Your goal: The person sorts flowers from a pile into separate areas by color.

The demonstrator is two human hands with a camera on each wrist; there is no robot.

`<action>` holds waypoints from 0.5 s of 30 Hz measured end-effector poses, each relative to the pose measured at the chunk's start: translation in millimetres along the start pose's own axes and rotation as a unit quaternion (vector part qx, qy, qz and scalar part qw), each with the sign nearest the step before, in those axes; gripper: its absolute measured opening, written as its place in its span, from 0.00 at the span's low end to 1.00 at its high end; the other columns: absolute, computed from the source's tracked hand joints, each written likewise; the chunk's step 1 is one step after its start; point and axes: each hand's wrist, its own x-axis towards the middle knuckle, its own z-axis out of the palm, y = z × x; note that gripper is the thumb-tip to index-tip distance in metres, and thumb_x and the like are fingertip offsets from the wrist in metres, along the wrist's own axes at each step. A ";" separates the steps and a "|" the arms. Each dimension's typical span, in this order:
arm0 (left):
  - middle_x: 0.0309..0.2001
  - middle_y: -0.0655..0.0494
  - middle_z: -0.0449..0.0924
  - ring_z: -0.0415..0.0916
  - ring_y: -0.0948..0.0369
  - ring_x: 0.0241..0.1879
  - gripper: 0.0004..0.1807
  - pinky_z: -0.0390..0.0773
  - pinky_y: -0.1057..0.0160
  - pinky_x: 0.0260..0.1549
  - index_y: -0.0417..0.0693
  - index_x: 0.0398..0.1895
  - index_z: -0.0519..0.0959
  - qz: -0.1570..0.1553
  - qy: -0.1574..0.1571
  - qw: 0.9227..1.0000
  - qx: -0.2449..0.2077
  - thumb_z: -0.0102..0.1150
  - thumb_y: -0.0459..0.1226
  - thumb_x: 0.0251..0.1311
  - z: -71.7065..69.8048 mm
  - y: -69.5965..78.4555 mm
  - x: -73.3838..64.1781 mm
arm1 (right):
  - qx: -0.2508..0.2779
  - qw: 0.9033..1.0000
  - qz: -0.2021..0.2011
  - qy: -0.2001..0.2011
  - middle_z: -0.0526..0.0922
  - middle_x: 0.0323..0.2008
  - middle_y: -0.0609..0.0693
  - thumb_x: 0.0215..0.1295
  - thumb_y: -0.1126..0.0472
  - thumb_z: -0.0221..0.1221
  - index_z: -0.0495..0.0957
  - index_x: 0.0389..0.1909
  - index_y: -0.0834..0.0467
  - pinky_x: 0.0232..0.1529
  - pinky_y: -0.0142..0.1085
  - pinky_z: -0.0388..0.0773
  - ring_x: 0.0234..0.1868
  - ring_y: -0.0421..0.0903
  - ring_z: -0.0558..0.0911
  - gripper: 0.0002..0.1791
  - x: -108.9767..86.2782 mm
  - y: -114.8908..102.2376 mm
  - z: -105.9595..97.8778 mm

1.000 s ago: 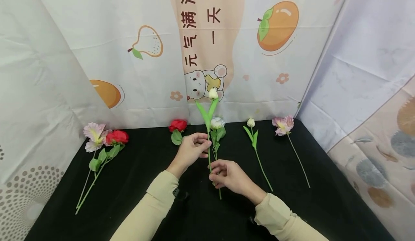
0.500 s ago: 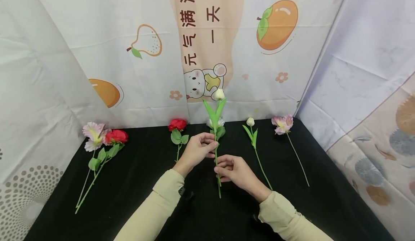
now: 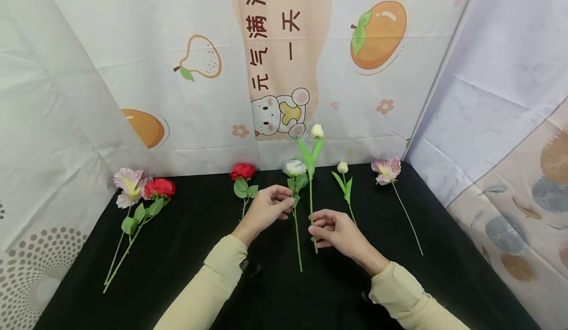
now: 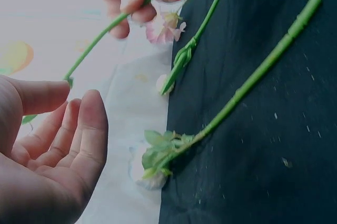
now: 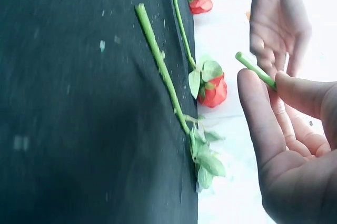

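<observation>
My right hand [image 3: 339,234] pinches the lower stem of a white tulip [image 3: 310,165] with two long green leaves, held upright above the table. In the right wrist view, the cut end of the tulip stem [image 5: 247,63] sticks out past the thumb and fingertip. My left hand [image 3: 267,206] is just left of the tulip, thumb and fingers apart and holding nothing. In the left wrist view, the tulip stem runs past the left thumb tip. A white rose [image 3: 295,168] lies on the table between the hands, its stem [image 3: 298,241] pointing toward me.
On the black tablecloth [image 3: 186,271], a red rose [image 3: 243,171] lies partly behind the left hand. A second white tulip [image 3: 342,168] and a pink flower [image 3: 387,171] lie right. Far left, another pink flower [image 3: 128,186] lies with a red rose [image 3: 159,188]. A printed curtain [image 3: 213,123] stands behind.
The tulip has moved right from in front of the white rose, carried by the right hand. The left hand has let go of its stem, and the white rose now shows.
</observation>
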 end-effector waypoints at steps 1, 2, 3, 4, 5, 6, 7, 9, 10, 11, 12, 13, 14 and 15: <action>0.41 0.48 0.83 0.83 0.49 0.38 0.11 0.86 0.57 0.35 0.38 0.51 0.79 -0.003 0.001 1.000 0.002 0.62 0.33 0.69 -2.7 -0.9 -1.9 | -0.002 1.000 0.002 0.001 0.82 0.45 0.68 0.71 0.63 0.64 0.71 0.58 0.74 0.38 0.45 0.86 0.40 0.53 0.86 0.23 -0.5 0.6 -2.6; 0.41 0.48 0.82 0.83 0.50 0.37 0.11 0.86 0.57 0.35 0.38 0.50 0.79 -0.005 0.002 1.000 0.004 0.62 0.33 0.69 -5.7 -2.2 -3.8 | -0.005 1.000 0.004 0.002 0.81 0.45 0.69 0.71 0.63 0.64 0.71 0.58 0.74 0.39 0.45 0.86 0.40 0.53 0.86 0.23 -1.3 1.4 -5.4; 0.41 0.48 0.82 0.83 0.51 0.37 0.10 0.85 0.57 0.35 0.38 0.50 0.79 -0.009 0.003 1.000 0.007 0.62 0.33 0.69 -8.8 -3.8 -5.7 | -0.007 1.000 0.005 0.004 0.81 0.46 0.70 0.71 0.63 0.64 0.71 0.58 0.75 0.39 0.45 0.86 0.40 0.52 0.86 0.23 -2.1 2.4 -8.3; 0.41 0.48 0.82 0.83 0.52 0.37 0.10 0.85 0.57 0.35 0.39 0.50 0.80 -0.011 0.005 1.000 0.010 0.62 0.34 0.69 -12.2 -5.5 -7.7 | -0.011 1.000 0.006 0.006 0.81 0.46 0.70 0.71 0.63 0.64 0.71 0.58 0.75 0.39 0.45 0.86 0.40 0.52 0.86 0.23 -3.0 3.5 -11.5; 0.41 0.49 0.82 0.83 0.52 0.37 0.10 0.85 0.57 0.35 0.39 0.49 0.80 -0.015 0.006 1.000 0.013 0.62 0.34 0.69 -15.4 -7.0 -9.5 | -0.013 1.000 0.007 0.007 0.81 0.46 0.70 0.71 0.63 0.64 0.71 0.58 0.75 0.39 0.45 0.86 0.40 0.52 0.86 0.23 -3.8 4.8 -14.7; 0.42 0.49 0.82 0.83 0.52 0.36 0.10 0.85 0.57 0.35 0.39 0.49 0.80 -0.016 0.007 1.000 0.017 0.62 0.34 0.69 -18.8 -8.5 -11.6 | -0.017 1.000 0.008 0.009 0.81 0.46 0.70 0.71 0.63 0.63 0.71 0.58 0.75 0.39 0.44 0.86 0.40 0.52 0.86 0.24 -4.7 6.3 -18.0; 0.42 0.48 0.82 0.83 0.51 0.37 0.09 0.85 0.57 0.36 0.39 0.49 0.80 -0.021 0.008 1.000 0.020 0.63 0.34 0.69 -22.4 -9.9 -14.0 | -0.019 1.000 0.009 0.010 0.81 0.46 0.70 0.71 0.63 0.63 0.71 0.58 0.75 0.39 0.44 0.86 0.40 0.52 0.86 0.24 -5.5 8.0 -21.5; 0.42 0.48 0.82 0.83 0.50 0.38 0.10 0.85 0.56 0.37 0.40 0.49 0.80 -0.026 0.009 0.999 0.028 0.63 0.35 0.69 -29.8 -12.8 -18.7 | -0.021 1.000 0.013 0.015 0.81 0.45 0.69 0.71 0.63 0.63 0.71 0.59 0.75 0.39 0.44 0.86 0.40 0.51 0.86 0.24 -7.1 11.2 -28.4; 0.42 0.48 0.82 0.83 0.48 0.39 0.11 0.85 0.56 0.37 0.39 0.50 0.80 -0.027 0.009 0.999 0.032 0.63 0.35 0.69 -33.4 -14.1 -21.1 | -0.023 0.999 0.015 0.017 0.81 0.45 0.68 0.71 0.63 0.63 0.70 0.59 0.75 0.39 0.44 0.86 0.40 0.51 0.86 0.24 -7.8 12.9 -31.8; 0.43 0.47 0.82 0.83 0.47 0.40 0.11 0.85 0.56 0.37 0.39 0.50 0.79 -0.028 0.008 0.999 0.037 0.63 0.35 0.69 -37.2 -15.0 -23.7 | -0.023 0.999 0.018 0.020 0.81 0.45 0.68 0.71 0.63 0.63 0.70 0.59 0.75 0.39 0.44 0.86 0.40 0.50 0.86 0.24 -8.5 14.4 -34.9; 0.43 0.47 0.82 0.83 0.46 0.41 0.11 0.85 0.56 0.38 0.38 0.50 0.79 -0.030 0.008 0.999 0.042 0.63 0.35 0.69 -41.2 -16.1 -26.5 | -0.023 0.999 0.021 0.024 0.81 0.44 0.67 0.71 0.63 0.63 0.70 0.59 0.75 0.39 0.43 0.86 0.40 0.49 0.86 0.24 -9.2 16.1 -37.9; 0.42 0.47 0.82 0.83 0.45 0.41 0.12 0.85 0.56 0.38 0.38 0.50 0.79 -0.031 0.009 0.998 0.049 0.63 0.35 0.69 -45.2 -17.1 -29.4 | -0.023 0.999 0.024 0.026 0.82 0.44 0.66 0.71 0.63 0.63 0.70 0.59 0.75 0.39 0.43 0.86 0.40 0.49 0.86 0.24 -9.9 17.7 -40.8; 0.42 0.47 0.82 0.83 0.45 0.41 0.12 0.85 0.56 0.38 0.38 0.50 0.79 -0.030 0.010 0.998 0.056 0.63 0.36 0.69 -49.0 -17.8 -32.5 | -0.024 0.999 0.027 0.029 0.82 0.44 0.66 0.71 0.63 0.63 0.70 0.59 0.76 0.38 0.43 0.86 0.39 0.49 0.86 0.24 -10.7 19.3 -43.4; 0.42 0.46 0.82 0.82 0.45 0.41 0.12 0.85 0.56 0.38 0.38 0.50 0.79 -0.030 0.010 0.998 0.063 0.63 0.36 0.69 -52.9 -18.6 -35.7 | -0.025 0.999 0.030 0.033 0.82 0.44 0.65 0.71 0.63 0.63 0.70 0.59 0.76 0.38 0.43 0.86 0.39 0.48 0.86 0.24 -11.3 21.0 -46.0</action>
